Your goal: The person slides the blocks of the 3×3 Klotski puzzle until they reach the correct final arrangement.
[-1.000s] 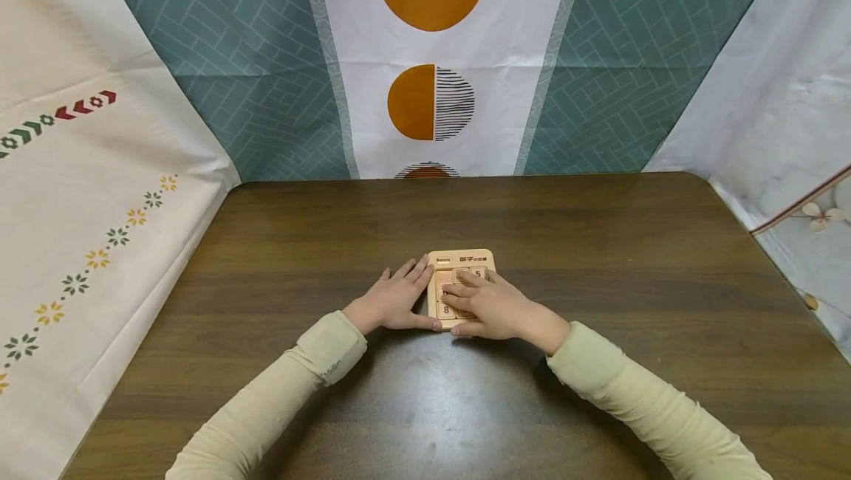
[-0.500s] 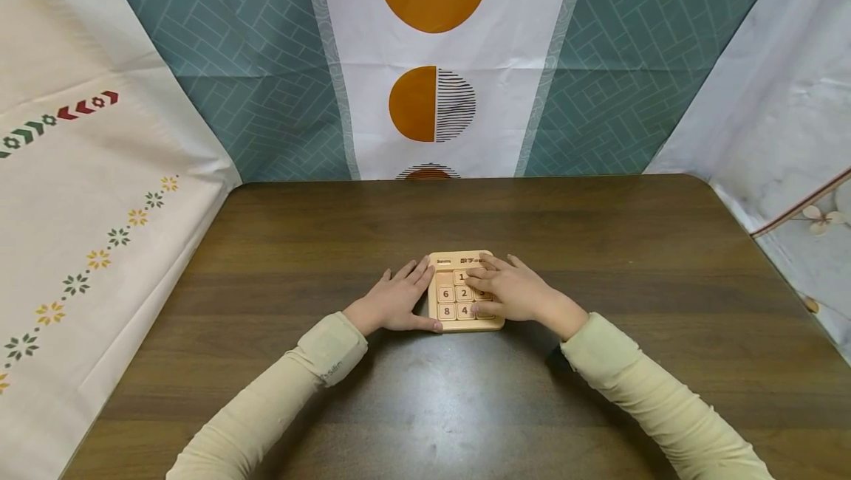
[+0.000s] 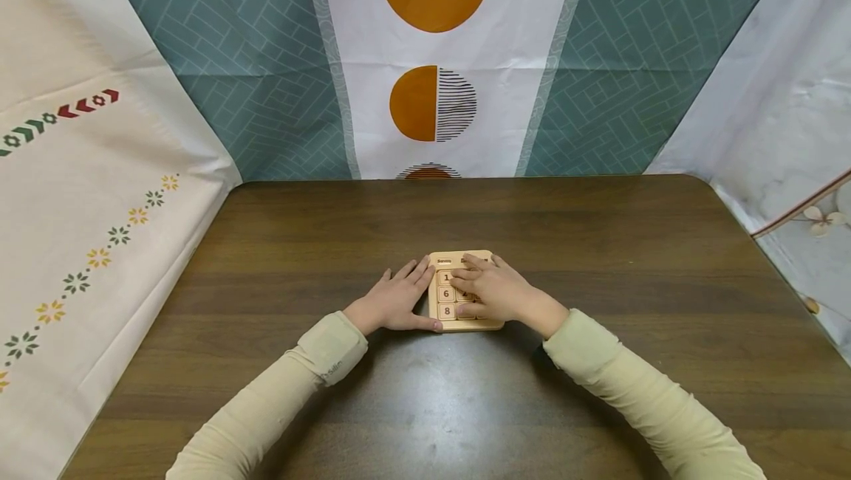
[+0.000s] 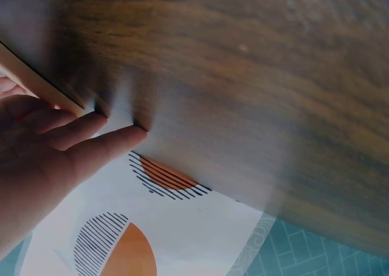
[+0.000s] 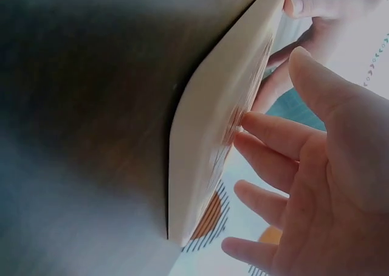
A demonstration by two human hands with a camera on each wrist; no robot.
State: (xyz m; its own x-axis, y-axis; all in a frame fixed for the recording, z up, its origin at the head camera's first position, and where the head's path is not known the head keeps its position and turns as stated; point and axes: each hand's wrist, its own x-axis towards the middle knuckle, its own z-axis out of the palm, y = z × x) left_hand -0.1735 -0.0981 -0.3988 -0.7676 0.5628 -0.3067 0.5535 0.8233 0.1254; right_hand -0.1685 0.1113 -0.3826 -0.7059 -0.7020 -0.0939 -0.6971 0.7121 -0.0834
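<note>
A pale wooden number slide puzzle (image 3: pixel 459 326) lies flat on the brown table. My left hand (image 3: pixel 394 301) rests along its left side, fingers spread and thumb at the lower left corner. Over the puzzle's middle and right columns spreads my right hand (image 3: pixel 501 294), covering most of the tiles there. In the right wrist view, two fingertips of the right hand (image 5: pixel 340 160) touch the face of the puzzle (image 5: pixel 200 124); its other fingers are held off. Visible in the left column are the 1 tile (image 3: pixel 445 278), the 6 tile (image 3: pixel 446 294) and the 8 tile (image 3: pixel 447 311).
The dark wood table (image 3: pixel 319 221) extends around the puzzle on all sides. Behind it hangs a teal and white patterned cloth (image 3: pixel 266 96). Pale cloths hang at the left (image 3: pixel 80 192) and right (image 3: pixel 784 111).
The 1 tile has slid left from the top middle into the top left spot. My right hand moved right off the tiles, then back left over them. The left hand stays put.
</note>
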